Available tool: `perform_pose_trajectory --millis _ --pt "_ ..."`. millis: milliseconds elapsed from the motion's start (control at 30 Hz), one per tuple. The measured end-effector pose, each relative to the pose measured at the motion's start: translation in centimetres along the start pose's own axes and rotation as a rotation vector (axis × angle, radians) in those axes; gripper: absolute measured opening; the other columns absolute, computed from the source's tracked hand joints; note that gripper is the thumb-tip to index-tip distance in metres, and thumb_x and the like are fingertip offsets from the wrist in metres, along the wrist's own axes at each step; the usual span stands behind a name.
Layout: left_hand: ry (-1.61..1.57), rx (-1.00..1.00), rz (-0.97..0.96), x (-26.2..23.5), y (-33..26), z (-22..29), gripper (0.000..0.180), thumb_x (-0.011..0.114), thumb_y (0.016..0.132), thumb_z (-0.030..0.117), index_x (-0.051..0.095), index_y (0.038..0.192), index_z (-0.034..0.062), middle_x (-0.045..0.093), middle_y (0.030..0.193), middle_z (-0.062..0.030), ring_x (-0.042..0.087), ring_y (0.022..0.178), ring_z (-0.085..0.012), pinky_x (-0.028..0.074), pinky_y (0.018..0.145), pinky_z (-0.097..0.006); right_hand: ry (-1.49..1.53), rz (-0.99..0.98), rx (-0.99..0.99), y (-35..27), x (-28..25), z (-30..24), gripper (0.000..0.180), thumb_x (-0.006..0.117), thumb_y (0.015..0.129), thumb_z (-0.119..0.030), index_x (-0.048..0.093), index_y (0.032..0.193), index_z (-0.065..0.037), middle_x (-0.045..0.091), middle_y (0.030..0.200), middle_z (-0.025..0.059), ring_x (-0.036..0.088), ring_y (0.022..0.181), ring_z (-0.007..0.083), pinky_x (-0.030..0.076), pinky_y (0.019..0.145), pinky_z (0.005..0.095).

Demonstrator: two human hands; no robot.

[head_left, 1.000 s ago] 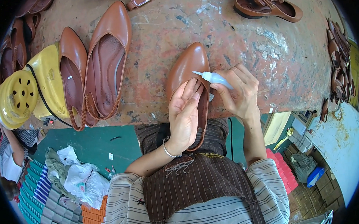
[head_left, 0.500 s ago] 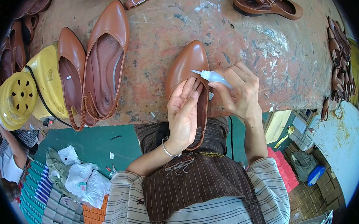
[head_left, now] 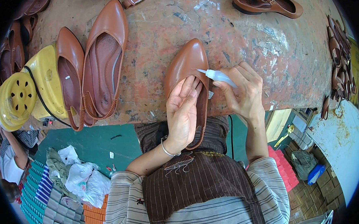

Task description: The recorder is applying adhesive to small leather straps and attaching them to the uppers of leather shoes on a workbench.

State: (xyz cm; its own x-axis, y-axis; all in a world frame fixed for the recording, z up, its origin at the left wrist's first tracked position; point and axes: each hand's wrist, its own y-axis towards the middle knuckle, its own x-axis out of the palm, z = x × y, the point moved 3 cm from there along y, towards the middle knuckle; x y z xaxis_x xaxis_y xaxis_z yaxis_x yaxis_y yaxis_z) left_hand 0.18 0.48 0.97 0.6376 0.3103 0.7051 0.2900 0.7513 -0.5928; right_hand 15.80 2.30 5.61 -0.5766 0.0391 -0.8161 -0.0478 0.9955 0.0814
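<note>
Worn and blotched with dried white smears, the reddish-brown workbench (head_left: 152, 52) runs across the top of the view, its near edge just in front of the seated person. Lying over that edge, toe pointing away, is a brown pointed flat shoe (head_left: 185, 65); its heel end hangs past the bench above the person's lap.

The left hand (head_left: 182, 112) lies flat along the shoe's opening, fingers straight and pressed together, palm down on the insole, a thin bangle at the wrist. The right hand (head_left: 243, 92) sits just beside it on the bench edge, thumb and fingers pinched around a small white squeeze bottle (head_left: 218, 75) whose narrow nozzle points left and touches the shoe near the rim of the opening. Whether anything is coming out of the nozzle I cannot tell.

Off to the left, two more brown flats (head_left: 92, 72) rest side by side, soles down, partly overlapping a yellow plastic casing (head_left: 43, 78) with a round vented piece (head_left: 14, 100) beside it. A brown strappy sandal (head_left: 267, 2) stands at the far right of the bench, well apart from the hands, and a cluster of brown leather pieces (head_left: 339, 63) crowds the right rim. Below the bench on the left, a heap of pale cloth and bags (head_left: 79, 174) lies on the green floor
</note>
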Motion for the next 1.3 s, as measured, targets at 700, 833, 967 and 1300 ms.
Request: perform_pose_trajectory --millis 700,833,967,1300 --pt "-0.024 0.026 -0.049 -0.8 0.0 -0.1 0.043 0.047 0.094 -0.002 0.035 0.135 -0.0071 0.038 0.143 -0.0211 0.038 0.133 -0.0287 0.027 0.115 -0.042 0.275 0.114 0.124 -0.4 -0.6 2.0 0.018 0.073 0.075 -0.010 0.068 0.091 -0.003 0.066 0.084 0.0092 0.060 0.075 0.0212 0.048 0.068 0.0324" --pt "-0.050 -0.005 -0.015 0.0 0.4 -0.1 0.042 0.049 0.091 -0.004 0.040 0.131 -0.0071 0.044 0.137 -0.0192 0.040 0.131 -0.0284 0.026 0.115 -0.045 0.565 0.453 0.346 -3.0 -0.1 7.7 0.021 0.060 0.091 -0.010 0.056 0.108 0.003 0.065 0.108 0.0092 0.059 0.096 0.0158 0.046 0.085 0.0304" --pt "-0.073 -0.033 -0.031 0.0 0.5 0.1 0.041 0.050 0.090 -0.004 0.040 0.130 -0.0071 0.045 0.135 -0.0189 0.040 0.131 -0.0276 0.026 0.115 -0.043 0.369 0.572 0.333 -2.7 0.0 9.8 0.023 0.053 0.094 -0.004 0.048 0.116 0.002 0.062 0.118 0.0149 0.050 0.122 0.0243 0.040 0.100 0.0358" --pt "-0.079 -0.022 0.024 -0.8 0.2 -0.3 0.036 0.050 0.090 -0.004 0.043 0.126 -0.0059 0.048 0.132 -0.0183 0.043 0.128 -0.0276 0.029 0.115 -0.041 -0.005 0.546 0.099 -0.4 -0.4 1.1 0.027 0.067 0.078 0.002 0.063 0.105 0.000 0.063 0.104 0.0157 0.061 0.099 0.0307 0.046 0.088 0.0380"
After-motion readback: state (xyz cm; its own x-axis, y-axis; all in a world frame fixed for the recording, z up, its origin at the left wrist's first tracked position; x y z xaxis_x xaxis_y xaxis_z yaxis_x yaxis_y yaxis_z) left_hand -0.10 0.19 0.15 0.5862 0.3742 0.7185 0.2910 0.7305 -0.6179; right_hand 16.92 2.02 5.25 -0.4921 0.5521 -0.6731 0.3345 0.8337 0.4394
